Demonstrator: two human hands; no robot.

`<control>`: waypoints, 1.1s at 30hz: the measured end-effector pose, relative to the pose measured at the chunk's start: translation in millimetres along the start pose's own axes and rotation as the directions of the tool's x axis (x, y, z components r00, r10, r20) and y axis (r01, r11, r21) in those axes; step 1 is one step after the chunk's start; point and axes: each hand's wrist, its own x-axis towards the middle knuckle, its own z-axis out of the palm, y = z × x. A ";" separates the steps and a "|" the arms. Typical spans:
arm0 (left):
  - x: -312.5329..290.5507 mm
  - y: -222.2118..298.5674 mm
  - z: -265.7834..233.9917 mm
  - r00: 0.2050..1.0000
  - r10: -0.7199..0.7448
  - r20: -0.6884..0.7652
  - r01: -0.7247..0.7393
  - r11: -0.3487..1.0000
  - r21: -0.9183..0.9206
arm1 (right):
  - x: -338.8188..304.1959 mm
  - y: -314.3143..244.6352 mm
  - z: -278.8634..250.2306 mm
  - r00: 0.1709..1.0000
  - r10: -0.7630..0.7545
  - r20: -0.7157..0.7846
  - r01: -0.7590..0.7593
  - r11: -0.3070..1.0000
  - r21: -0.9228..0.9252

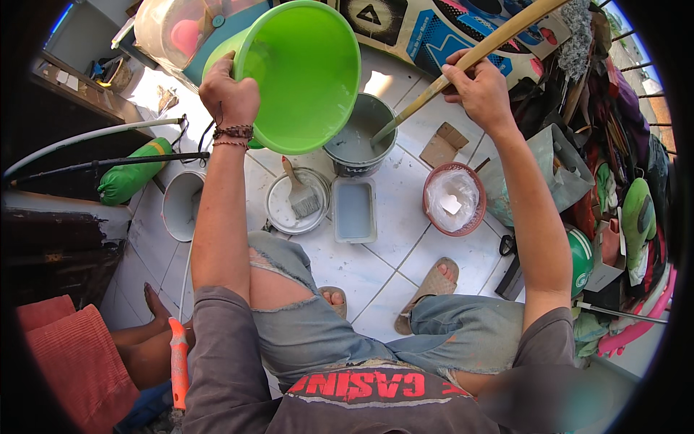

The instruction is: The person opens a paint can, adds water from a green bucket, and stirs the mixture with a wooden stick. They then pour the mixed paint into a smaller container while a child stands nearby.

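Note:
My left hand [230,94] grips the rim of a bright green bucket [300,79], which is tipped so its mouth faces me. Just under and to the right of it stands a dark paint bucket [353,165] holding grey liquid. Closed round a long wooden stick [463,61], my right hand [477,90] keeps its lower end in that liquid. In front of the dark bucket, a paintbrush [303,199] lies across a round white lid or tub [278,213]. Beside it sits a shallow rectangular tray [354,210] with pale grey liquid.
A red basket lined with plastic [454,199] and a cardboard piece [443,145] are to the right. A white bucket [181,206] and green roll [135,170] stand left. Another person's legs [148,347] are at lower left. Clothes and bags [629,181] crowd the right side.

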 end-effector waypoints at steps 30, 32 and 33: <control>4.8 -12.5 -5.3 0.988 -0.155 0.017 0.156 0.987 -0.045 | 10.4 -1.1 16.9 0.997 -0.050 0.061 0.044 0.995 0.092; 5.9 -19.4 -5.0 0.988 -0.157 0.006 0.157 0.987 -0.026 | 11.0 2.9 20.8 0.997 -0.070 0.038 0.065 0.990 0.123; 6.2 -22.4 -4.0 0.988 -0.158 0.001 0.158 0.987 -0.017 | 11.3 4.0 22.5 0.996 -0.080 0.026 0.075 0.987 0.139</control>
